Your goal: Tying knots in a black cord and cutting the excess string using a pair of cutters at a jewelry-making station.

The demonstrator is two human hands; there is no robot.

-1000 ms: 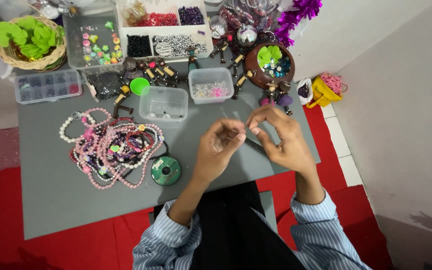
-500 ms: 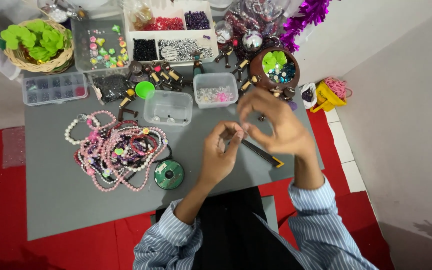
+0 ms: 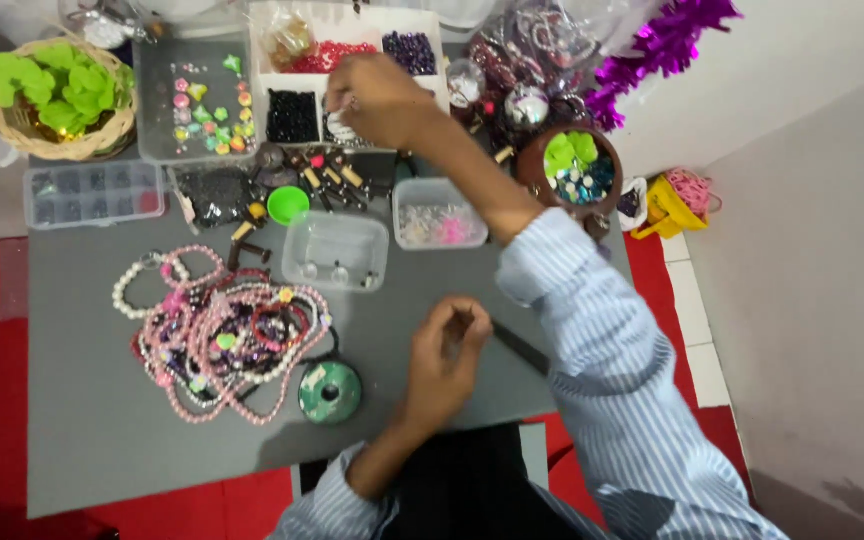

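Nearest, left hand (image 3: pixel 445 355) hovering low over the grey counter (image 3: pixel 92 440), grip pinched narrow, fingertips together on something too small to tell. Just left of that hand, a green spool (image 3: pixel 330 391) lying flat, touching the heap of pink and pearl bead strings (image 3: pixel 220 340). Beyond the left hand, two clear tubs: one (image 3: pixel 337 250) nearly bare, one (image 3: pixel 439 213) with pale and pink beads. Farthest, right hand (image 3: pixel 377 100) stretched across to the white compartment tray (image 3: pixel 352 60), fingers curled over the compartment of pale beads beside the black ones; held or not, cannot tell. Left of the tray, a basket of green shapes (image 3: pixel 57 100).
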